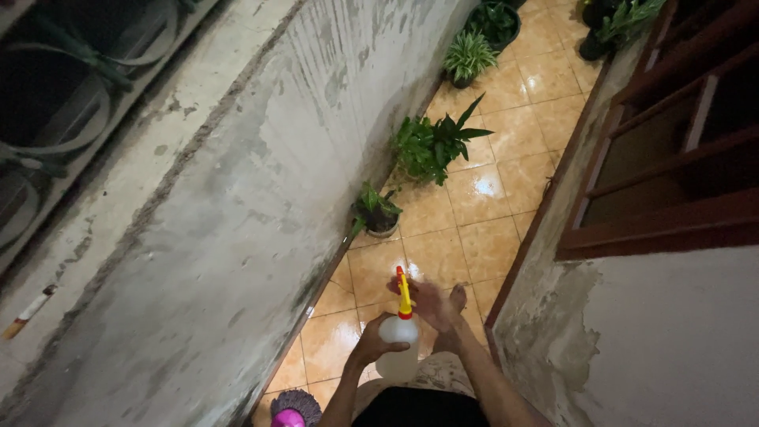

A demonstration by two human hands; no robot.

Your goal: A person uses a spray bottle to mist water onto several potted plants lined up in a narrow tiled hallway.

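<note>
Place: we look down a narrow passage, a stained wall [237,182] on the left and a wet tiled floor [490,237].
Left grip [378,340]: we clasp the spray bottle [398,348] by its body.
Right grip [431,304]: it rests on the yellow nozzle [404,291]; how far it is clenched we cannot tell.
Beyond: potted plants [435,146] line the wall.
Right: a wooden frame [672,142].

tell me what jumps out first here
The spray bottle with its yellow and red nozzle, at bottom centre: the left hand holds its body, the right hand is at its top. Behind it, potted plants line the grey wall along a glossy orange tile floor.
</note>
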